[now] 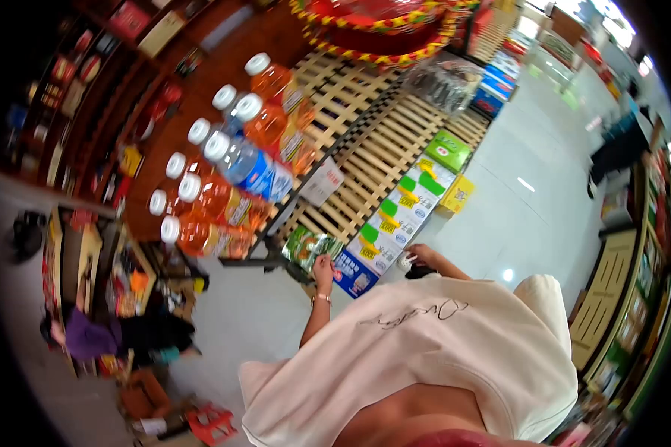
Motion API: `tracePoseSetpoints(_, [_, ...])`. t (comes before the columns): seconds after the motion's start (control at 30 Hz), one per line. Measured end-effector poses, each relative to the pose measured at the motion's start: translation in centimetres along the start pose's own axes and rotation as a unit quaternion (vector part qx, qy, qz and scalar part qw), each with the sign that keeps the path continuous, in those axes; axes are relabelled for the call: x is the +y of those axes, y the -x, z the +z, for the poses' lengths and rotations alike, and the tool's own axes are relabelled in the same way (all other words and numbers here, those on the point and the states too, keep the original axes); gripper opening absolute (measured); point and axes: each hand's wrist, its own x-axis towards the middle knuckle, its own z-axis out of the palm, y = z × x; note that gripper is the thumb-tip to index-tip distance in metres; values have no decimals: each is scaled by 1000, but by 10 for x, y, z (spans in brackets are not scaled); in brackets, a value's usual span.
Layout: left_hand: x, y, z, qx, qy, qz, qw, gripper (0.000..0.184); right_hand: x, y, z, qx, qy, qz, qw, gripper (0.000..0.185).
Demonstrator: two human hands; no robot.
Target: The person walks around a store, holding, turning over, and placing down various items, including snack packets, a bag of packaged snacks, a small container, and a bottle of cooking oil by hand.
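Note:
At the front end of a slatted wooden rack, my left hand [323,267] has its fingers closed at the edge of a green printed packet [306,246]. A blue printed box [355,273] is right beside that hand. My right hand [420,255] is off the rack's right side, close to a small white item [405,263] with a dark area under it. Its fingers are too small and partly hidden to read. White boxes with green and yellow tags [402,212] line the rack's right edge, beyond the blue box.
Several orange drink bottles [215,201] and blue-labelled water bottles [255,173] stand at the left. Farther along are a green box [447,152], a yellow box [457,195] and a red basket with yellow trim [380,33]. A person in purple [93,332] is at the left shelves.

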Motion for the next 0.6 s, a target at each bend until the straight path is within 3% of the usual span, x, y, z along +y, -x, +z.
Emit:
tracePoseSetpoints(0.13, [34, 17, 34, -11, 20, 84, 996, 17, 5, 55, 19, -2, -70, -8, 997, 31])
tracePoseSetpoints(0.23, [80, 46, 74, -88, 17, 115, 989, 15, -13, 108, 31, -42, -120, -25, 992, 40])
tracePoseSetpoints(0.27, [88, 55, 84, -141, 31, 83, 986, 14, -17, 119, 30, -82, -148, -28, 985, 45])
tracePoseSetpoints(0.33, [91, 71, 115, -215, 16, 116, 970, 12, -33, 144, 22, -151, -201, -48, 967, 57])
tracePoseSetpoints(0.43, [84, 94, 173, -317, -2, 91, 944, 11, -42, 166, -7, -197, -309, -108, 924, 57])
tracePoseSetpoints(0.6, [87, 119, 280, -465, -4, 43, 884, 9, -34, 209, -94, -109, -423, -218, 873, 43])
